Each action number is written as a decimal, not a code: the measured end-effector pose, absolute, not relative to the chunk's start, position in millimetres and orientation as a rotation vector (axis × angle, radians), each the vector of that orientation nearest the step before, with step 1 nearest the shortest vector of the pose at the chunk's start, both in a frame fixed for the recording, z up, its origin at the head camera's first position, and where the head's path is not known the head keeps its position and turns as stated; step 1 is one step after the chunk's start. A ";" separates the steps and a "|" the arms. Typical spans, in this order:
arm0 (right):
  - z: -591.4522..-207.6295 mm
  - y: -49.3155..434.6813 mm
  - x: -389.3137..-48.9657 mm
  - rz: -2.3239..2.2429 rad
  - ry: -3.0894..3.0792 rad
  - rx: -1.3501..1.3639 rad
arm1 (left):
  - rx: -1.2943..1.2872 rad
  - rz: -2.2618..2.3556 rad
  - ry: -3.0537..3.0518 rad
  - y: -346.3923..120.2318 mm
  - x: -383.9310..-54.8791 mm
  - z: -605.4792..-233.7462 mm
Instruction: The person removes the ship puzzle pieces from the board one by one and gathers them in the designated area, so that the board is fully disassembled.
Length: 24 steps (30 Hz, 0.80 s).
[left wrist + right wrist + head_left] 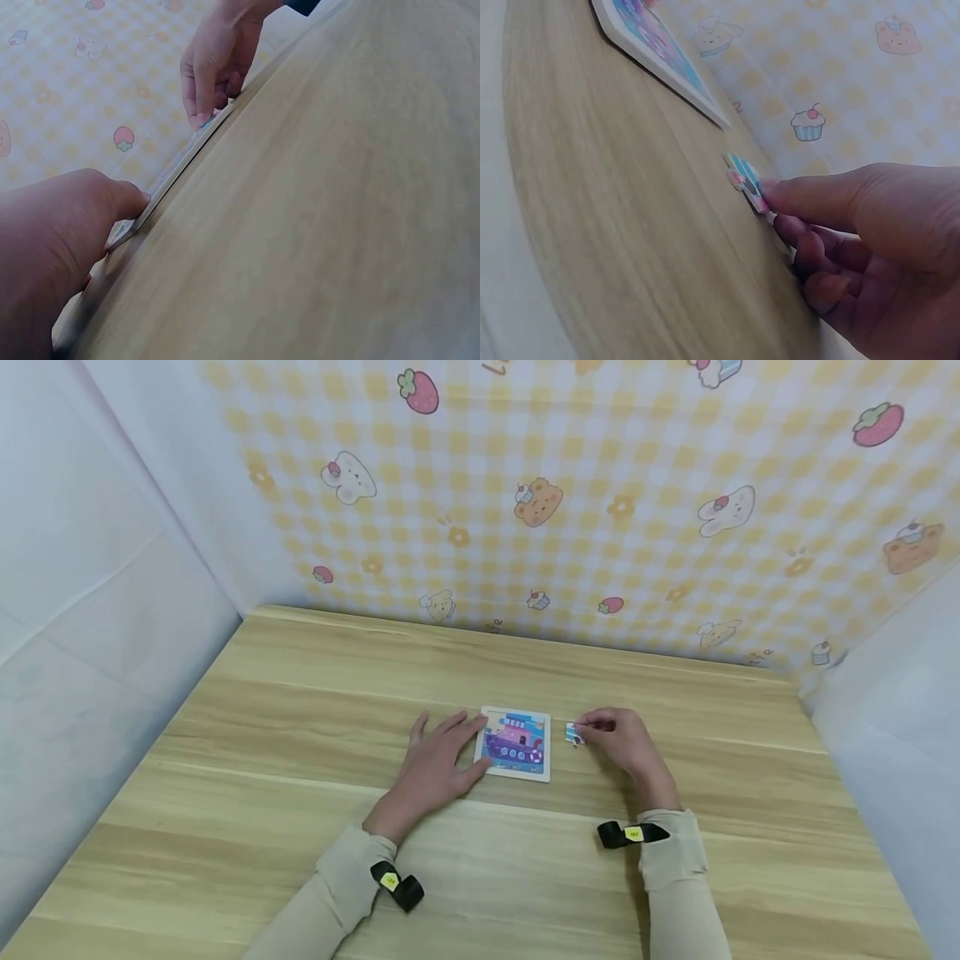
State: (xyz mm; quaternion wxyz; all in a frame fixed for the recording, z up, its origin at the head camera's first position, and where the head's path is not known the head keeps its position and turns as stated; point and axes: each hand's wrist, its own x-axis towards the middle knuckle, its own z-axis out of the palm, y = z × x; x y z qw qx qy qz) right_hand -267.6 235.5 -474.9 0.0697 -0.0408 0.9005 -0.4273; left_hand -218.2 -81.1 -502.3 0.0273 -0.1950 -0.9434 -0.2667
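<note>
A square jigsaw puzzle [514, 745] in a white frame lies on the wooden table, its picture a purple and pink ship. My left hand [435, 764] rests at its left side with spread, fairly straight fingers; the index finger touches the upper left corner and the thumb the lower left. In the left wrist view that thumb [131, 199] lies on the frame's edge. Just right of the puzzle, my right hand [626, 743] pinches a small puzzle piece [744, 176] with blue-and-white stripes and some pink. Whether the piece touches the table, I cannot tell.
The pale wooden table [300, 693] ends at a yellow checked cloth [480, 485] hanging behind it. White cloth [97, 568] hangs at the left, and more white stands at the right. Each sleeve carries a black wrist camera [611, 835].
</note>
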 end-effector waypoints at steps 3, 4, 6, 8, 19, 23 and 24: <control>-473.3 236.3 -267.4 -1.302 2.710 -0.120 | -0.600 -0.821 -2.914 -80.3 -218.7 -500.6; -473.1 236.6 -267.3 -1.307 2.710 -0.114 | -0.598 -0.820 -2.918 -80.1 -218.9 -500.1; -472.8 236.7 -267.3 -1.318 2.710 -0.107 | -0.594 -0.813 -2.924 -79.7 -219.3 -499.6; -472.8 236.5 -267.1 -1.323 2.707 -0.102 | -0.594 -0.813 -2.928 -79.4 -219.4 -499.4; -475.2 236.2 -263.2 -1.360 2.695 -0.152 | -0.581 -0.825 -2.934 -80.7 -214.8 -500.5; -474.7 239.8 -262.0 -1.422 2.698 -0.204 | -0.585 -0.837 -2.928 -80.3 -215.2 -500.5; -474.1 239.9 -262.0 -1.439 2.696 -0.223 | -0.583 -0.838 -2.925 -80.4 -215.1 -500.3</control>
